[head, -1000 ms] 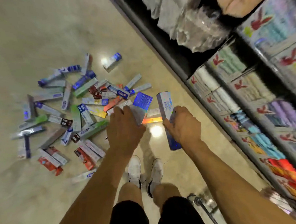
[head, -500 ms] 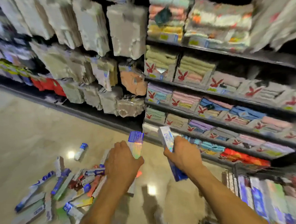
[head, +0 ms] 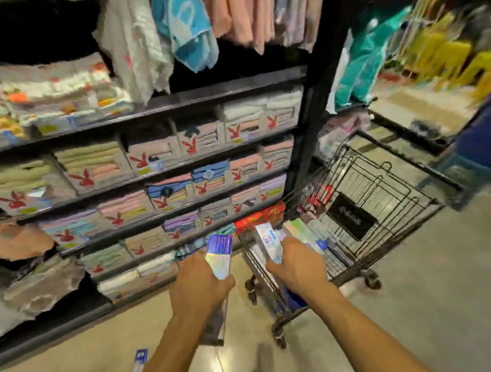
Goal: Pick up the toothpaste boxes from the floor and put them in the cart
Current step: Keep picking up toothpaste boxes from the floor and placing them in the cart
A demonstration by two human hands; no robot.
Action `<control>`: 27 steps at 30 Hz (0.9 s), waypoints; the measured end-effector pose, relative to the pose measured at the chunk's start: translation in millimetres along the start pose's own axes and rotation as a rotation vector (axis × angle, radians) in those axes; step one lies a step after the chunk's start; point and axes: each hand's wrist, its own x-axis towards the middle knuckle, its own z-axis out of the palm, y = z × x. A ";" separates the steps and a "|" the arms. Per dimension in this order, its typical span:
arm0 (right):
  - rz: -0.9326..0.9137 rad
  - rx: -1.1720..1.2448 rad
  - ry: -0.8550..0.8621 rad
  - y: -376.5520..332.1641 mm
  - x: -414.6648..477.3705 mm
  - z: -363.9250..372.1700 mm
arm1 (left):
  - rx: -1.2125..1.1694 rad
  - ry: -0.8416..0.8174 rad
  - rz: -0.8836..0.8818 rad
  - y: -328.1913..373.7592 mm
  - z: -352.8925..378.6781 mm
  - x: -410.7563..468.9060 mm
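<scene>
The left hand [head: 200, 287] was curled round a blue toothpaste box [head: 220, 253] and the right hand [head: 298, 269] round a white box [head: 267, 242], both upright by the cart [head: 383, 176], probably ready to drop in. More boxes [head: 140, 360] lay on the floor [head: 420, 289], lower left

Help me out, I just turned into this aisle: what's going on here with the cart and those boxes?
A person is loading toothpaste boxes into a wire shopping cart beside shelves of folded towels. The left hand grips a shiny blue box, the right hand a white-and-blue box, both held up at the cart's near end, not yet let go. The cart already holds other boxes, and a few loose boxes lie on the floor at lower left.
</scene>
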 end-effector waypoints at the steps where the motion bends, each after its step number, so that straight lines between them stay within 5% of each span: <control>1: 0.014 -0.015 0.013 19.6 0.2 -8.4 | 0.010 0.000 0.026 19.3 8.3 0.4; 14: 0.092 -0.068 0.064 225.1 42.8 -86.4 | -0.001 -0.023 -0.076 195.7 118.3 10.7; 27: 0.079 -0.119 -0.072 284.2 186.2 -95.5 | -0.026 -0.110 -0.241 254.1 220.5 139.5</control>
